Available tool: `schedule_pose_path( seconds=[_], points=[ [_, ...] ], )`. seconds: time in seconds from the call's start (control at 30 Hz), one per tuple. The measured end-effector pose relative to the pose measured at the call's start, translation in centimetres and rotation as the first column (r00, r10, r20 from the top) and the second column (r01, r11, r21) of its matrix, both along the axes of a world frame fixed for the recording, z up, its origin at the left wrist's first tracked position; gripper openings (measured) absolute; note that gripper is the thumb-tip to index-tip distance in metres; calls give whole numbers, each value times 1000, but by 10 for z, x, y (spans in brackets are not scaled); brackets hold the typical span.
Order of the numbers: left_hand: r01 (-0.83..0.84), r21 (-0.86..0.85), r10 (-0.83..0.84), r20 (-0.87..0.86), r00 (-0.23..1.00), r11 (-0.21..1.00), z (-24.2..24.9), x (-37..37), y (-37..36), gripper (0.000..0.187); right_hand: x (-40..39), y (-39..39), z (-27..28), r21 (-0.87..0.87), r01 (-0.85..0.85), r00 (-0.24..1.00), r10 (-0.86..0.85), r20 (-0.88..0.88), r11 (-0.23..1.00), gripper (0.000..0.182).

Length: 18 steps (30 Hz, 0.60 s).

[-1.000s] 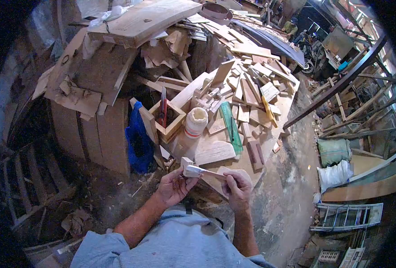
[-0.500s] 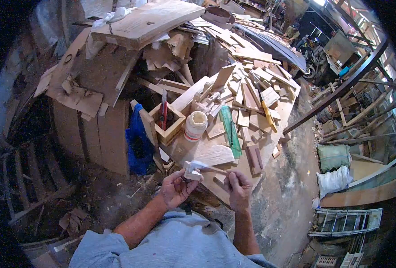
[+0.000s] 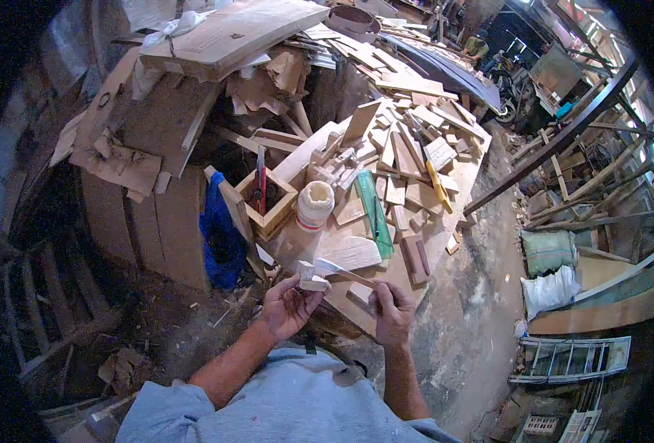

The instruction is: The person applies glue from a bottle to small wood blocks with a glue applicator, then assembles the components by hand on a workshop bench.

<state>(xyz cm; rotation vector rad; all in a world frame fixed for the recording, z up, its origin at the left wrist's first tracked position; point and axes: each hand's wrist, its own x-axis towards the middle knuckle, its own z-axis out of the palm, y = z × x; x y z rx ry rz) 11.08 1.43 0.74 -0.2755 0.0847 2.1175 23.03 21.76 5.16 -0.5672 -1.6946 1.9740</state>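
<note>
My left hand (image 3: pixel 288 310) is closed around a small pale wooden piece (image 3: pixel 312 280) just in front of the table's near edge. In my right hand (image 3: pixel 393 308) is a brush (image 3: pixel 350 276) with a slim wooden handle, pinched near its back end. The brush's whitish tip points left and meets or nearly meets the wooden piece; actual contact is hard to make out. Beyond my hands, an open white jar (image 3: pixel 315 208) stands upright on the table. A flat pale board (image 3: pixel 349 253) lies right of it, beside a green ruler (image 3: pixel 373 218).
Offcuts (image 3: pixel 423 151) are heaped across the table (image 3: pixel 279 255). A wooden box (image 3: pixel 288 204) holding a red-handled tool stands left of the jar. A yellow-handled tool (image 3: pixel 439 188) lies on the pile. Blue cloth (image 3: pixel 223 244) hangs at the left; a dark beam (image 3: pixel 556 140) slants across the right.
The brush tip has shifted slightly on the wooden piece and looks less blurred. My hands keep their holds. The view has shifted a little, so the table appears farther left.
</note>
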Motion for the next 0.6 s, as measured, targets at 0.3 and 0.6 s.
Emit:
schedule_pose_path(
  seconds=[0.3, 0.6],
  points=[
    [-116, -102, 112, -42, 993, 988, 3, -4, -1, 45, 12, -30, -7, -256, 13, 993, 16, 113, 967, 18],
    [-173, -115, 179, 46, 983, 978, -6, 2, -1, 39, 10, -33, -25, -165, 68, 992, -49, 113, 984, 18]
  ],
)
